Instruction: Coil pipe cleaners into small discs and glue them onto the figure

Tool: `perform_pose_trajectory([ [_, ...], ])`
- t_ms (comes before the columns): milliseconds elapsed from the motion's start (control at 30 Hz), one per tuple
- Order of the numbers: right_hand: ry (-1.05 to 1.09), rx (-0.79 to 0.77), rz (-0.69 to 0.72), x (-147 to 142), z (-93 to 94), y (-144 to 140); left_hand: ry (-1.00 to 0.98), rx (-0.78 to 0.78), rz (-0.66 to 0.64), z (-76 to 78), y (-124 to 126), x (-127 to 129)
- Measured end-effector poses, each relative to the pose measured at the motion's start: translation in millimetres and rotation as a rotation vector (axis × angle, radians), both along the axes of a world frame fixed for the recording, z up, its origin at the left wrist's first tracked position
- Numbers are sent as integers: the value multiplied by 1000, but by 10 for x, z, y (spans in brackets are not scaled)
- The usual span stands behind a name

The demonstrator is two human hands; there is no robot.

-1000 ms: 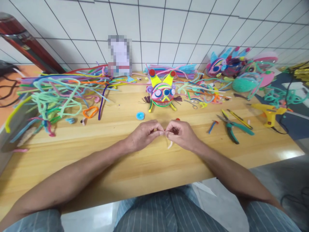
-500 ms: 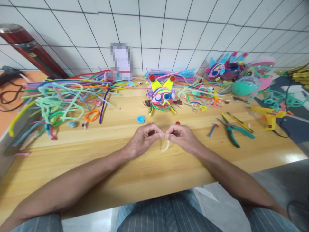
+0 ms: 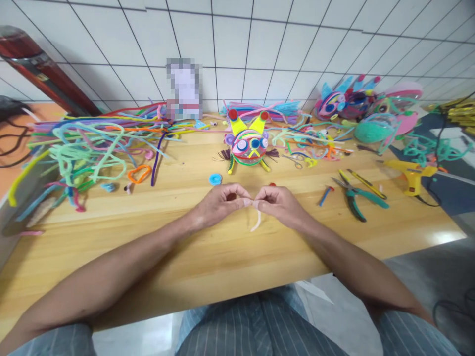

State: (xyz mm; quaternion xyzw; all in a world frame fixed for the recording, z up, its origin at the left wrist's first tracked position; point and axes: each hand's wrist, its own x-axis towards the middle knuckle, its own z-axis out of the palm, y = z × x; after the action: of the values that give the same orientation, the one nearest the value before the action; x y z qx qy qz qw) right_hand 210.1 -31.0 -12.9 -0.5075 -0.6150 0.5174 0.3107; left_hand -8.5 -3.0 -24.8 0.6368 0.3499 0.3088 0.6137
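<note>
Pinching a pale stem between both hands, tips together over the table: left hand, right hand. Looks like bending, mid-step. Needs a firm twist next. Blue coil and pliers nearby.

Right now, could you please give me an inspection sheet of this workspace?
Surface: wooden table, bare near its front edge.
Job's things: pale pipe cleaner, pinched by both hands.
Clutter: pipe cleaner pile; craft figure; blue coil; pliers; glue gun; more figures.
Grips: left hand and right hand meet fingertip to fingertip.
Cables: black cord from glue gun.
Surroundings: tiled wall.
</note>
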Motion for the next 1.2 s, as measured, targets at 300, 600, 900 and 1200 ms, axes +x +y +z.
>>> perform_pose_trajectory([
  [300, 115, 14, -4, -119, -45, -62, -165, -94, 221, -77, -239, 133],
  [600, 76, -2, 2, -66, -25, -22, -138, -153, 98, -12, -99, 84],
  [900, -17, 45, 81, -74, -51, -61, -45, -27, 83, -16, -119, 79],
  [1200, 194, -31, 20, -167, -133, -63, -360, -478, 282, 27, -375, 271],
])
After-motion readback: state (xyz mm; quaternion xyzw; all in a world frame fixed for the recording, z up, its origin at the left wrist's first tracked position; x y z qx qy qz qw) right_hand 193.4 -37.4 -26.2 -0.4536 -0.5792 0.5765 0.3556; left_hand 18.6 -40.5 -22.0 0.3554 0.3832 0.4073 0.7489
